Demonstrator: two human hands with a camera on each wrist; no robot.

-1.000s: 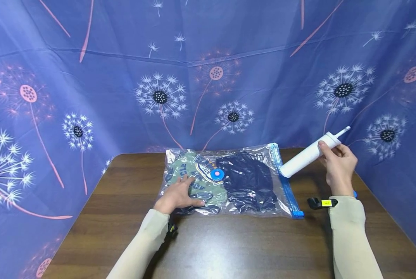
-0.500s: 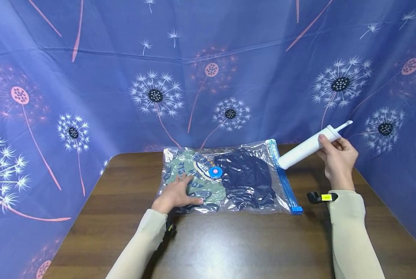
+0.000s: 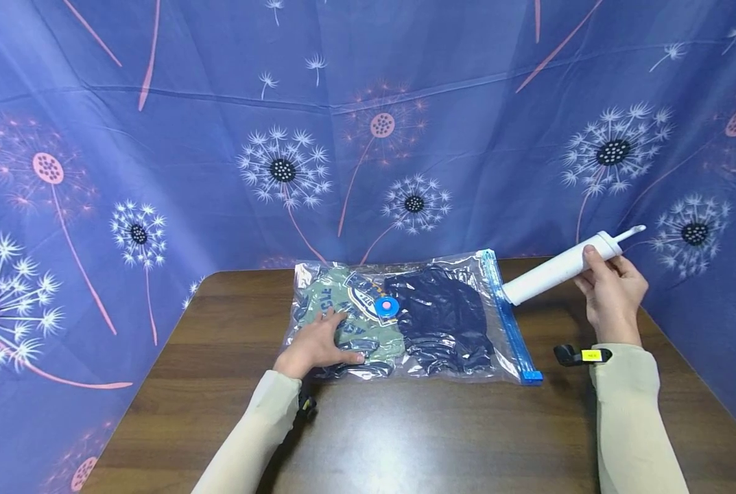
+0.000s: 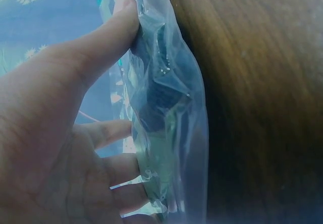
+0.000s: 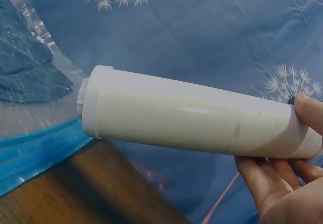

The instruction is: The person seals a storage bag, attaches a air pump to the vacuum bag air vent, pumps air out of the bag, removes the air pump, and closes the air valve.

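Observation:
A clear vacuum storage bag [image 3: 503,343] with a blue zip edge lies flat, holding a green printed garment [image 3: 376,339] and a dark navy garment [image 3: 438,319]. Its round blue valve [image 3: 387,307] has a pink centre. My left hand [image 3: 318,345] rests on the bag's left part with fingers spread; in the left wrist view its fingertips touch the plastic [image 4: 189,113]. My right hand [image 3: 614,295] grips a white hand pump [image 3: 555,269] near its handle end, fingers below and thumb above. The pump is tilted, its wide end low beside the zip edge; contact there cannot be told.
A brown wooden table [image 3: 454,439] lies under the bag. Behind and at both sides hangs a blue cloth [image 3: 497,171] with dandelion prints. A blue slider [image 3: 531,377] sits at the zip's near end.
My right hand has moved slightly to the right with the pump, which now lies a little more level than a second ago. My left hand has stayed on the bag.

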